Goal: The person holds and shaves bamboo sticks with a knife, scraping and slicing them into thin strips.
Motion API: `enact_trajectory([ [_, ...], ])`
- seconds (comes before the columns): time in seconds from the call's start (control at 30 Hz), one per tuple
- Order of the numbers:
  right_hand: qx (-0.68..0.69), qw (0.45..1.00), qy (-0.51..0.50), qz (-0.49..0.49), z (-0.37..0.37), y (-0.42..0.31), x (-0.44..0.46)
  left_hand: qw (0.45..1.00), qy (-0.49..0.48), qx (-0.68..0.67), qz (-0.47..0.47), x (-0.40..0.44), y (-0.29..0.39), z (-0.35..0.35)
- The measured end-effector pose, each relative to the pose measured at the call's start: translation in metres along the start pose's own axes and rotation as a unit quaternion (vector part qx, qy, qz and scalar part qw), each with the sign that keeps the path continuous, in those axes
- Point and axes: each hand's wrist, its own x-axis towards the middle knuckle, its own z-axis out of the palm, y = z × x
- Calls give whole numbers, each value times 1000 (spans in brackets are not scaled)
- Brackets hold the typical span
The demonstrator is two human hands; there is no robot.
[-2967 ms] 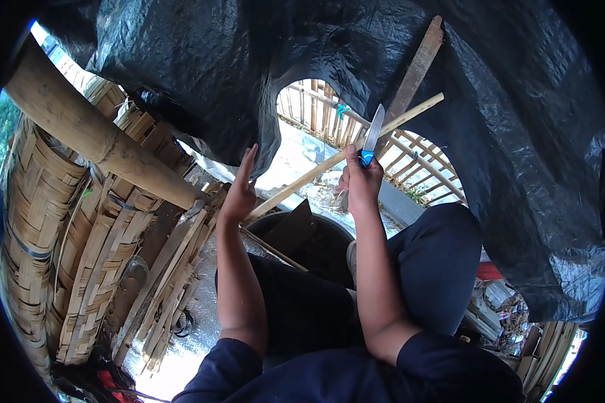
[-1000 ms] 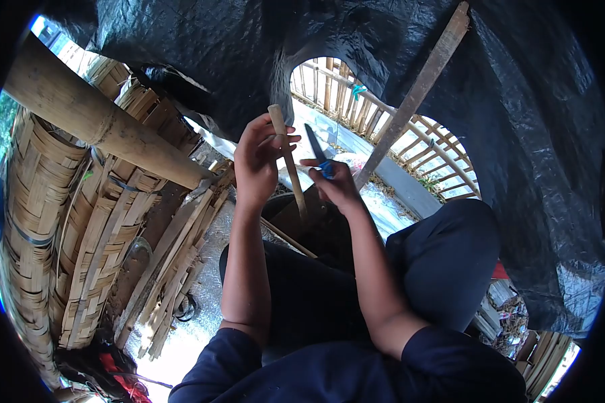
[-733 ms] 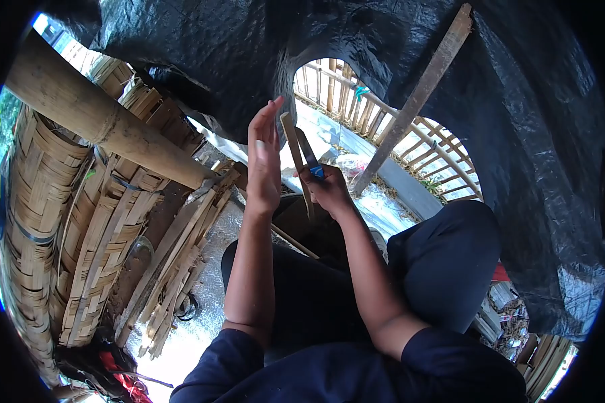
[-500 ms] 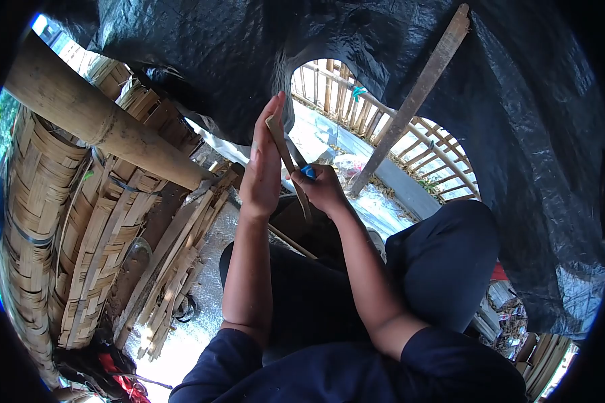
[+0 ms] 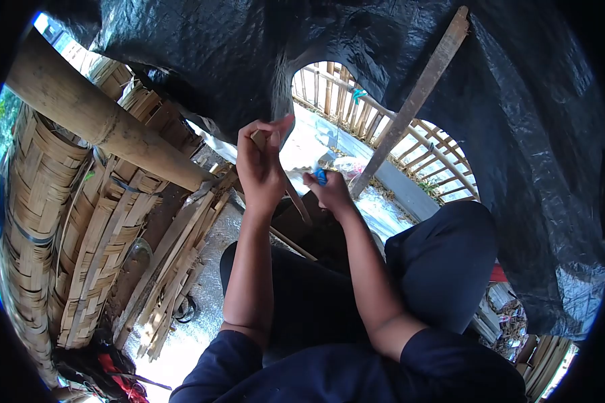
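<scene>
My left hand (image 5: 261, 168) is closed round a flat bamboo strip (image 5: 298, 203). The strip's upper end pokes out between thumb and fingers, and its lower end slants down toward the dark space between my legs. To the right, my right hand (image 5: 331, 193) grips a tool by its blue handle (image 5: 321, 177), apart from the strip. It looks like a knife, though its blade is hard to make out against the bright ground.
A thick bamboo pole (image 5: 107, 127) crosses the upper left above woven bamboo panels (image 5: 44, 201). Split bamboo pieces (image 5: 175, 269) lie beside my left arm. Black plastic sheeting (image 5: 531, 134) hangs ahead and right, with a wooden slat (image 5: 417, 97) leaning there.
My left hand has gone from flat and upright against the strip to closed round it. My right hand with the blue-handled tool has moved slightly right and down, away from the strip.
</scene>
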Motion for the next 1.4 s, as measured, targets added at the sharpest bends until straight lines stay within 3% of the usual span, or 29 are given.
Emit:
enact_trajectory([
  [0.03,29,998,19,55,-8,5,1,1000,0,1,0,2,9,5],
  [0.1,23,988,115,97,-21,11,6,999,-9,-39,-29,3,26,12],
  [0.17,15,982,146,120,-24,12,10,999,-31,-32,-28,4,20,6],
  [0.27,7,986,133,103,-28,15,13,986,-99,127,34,11,21,0],
  [0.37,26,985,114,128,-24,11,10,982,-133,135,-1,10,16,-8],
  [0.6,39,990,75,116,-20,26,13,987,-120,96,-39,10,13,-13],
  [0.9,104,971,22,214,-24,23,9,993,-87,27,-77,6,24,-19],
  [1.17,101,973,-5,207,-24,21,7,996,-90,15,-4,1,24,-11],
  [1.4,79,973,2,215,-21,19,5,996,-82,35,-2,-1,12,-4],
])
